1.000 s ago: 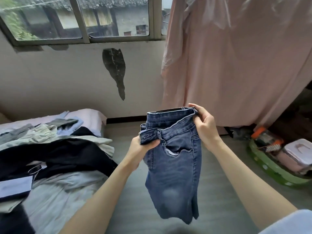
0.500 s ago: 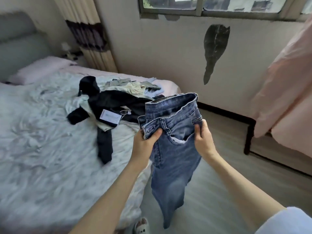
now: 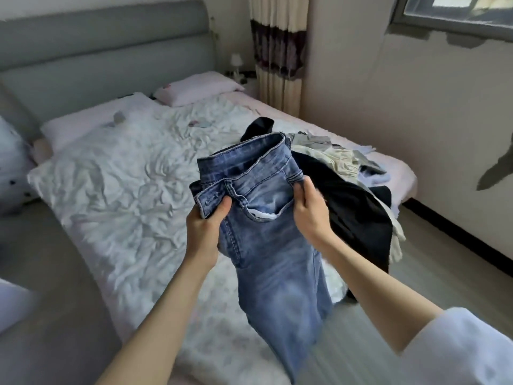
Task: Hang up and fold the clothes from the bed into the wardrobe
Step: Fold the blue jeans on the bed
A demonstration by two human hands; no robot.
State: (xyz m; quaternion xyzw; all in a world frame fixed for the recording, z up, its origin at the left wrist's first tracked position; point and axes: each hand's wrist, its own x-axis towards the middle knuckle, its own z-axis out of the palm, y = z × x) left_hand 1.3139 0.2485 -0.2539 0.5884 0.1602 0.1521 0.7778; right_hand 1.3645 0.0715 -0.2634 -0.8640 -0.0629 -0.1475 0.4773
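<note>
Head view: blue jeans held up over the near edge of the bed, legs hanging. Left hand pinches the waistband's button end, right hand grips the pocket side — both arms outstretched. Keep the waistband taut and level, lay flat on the sheet, then fold. Clothes pile lies just right.

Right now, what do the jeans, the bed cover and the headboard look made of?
Jeans: blue denim, matte, with faded patches and stitched seams; both hands grip the waistband.
Bed cover: thin pale woven fabric, probably cotton, finely creased with a slight sheen.
Headboard: padded grey upholstery, smooth and matte; fabric or faux leather, cannot tell.
</note>
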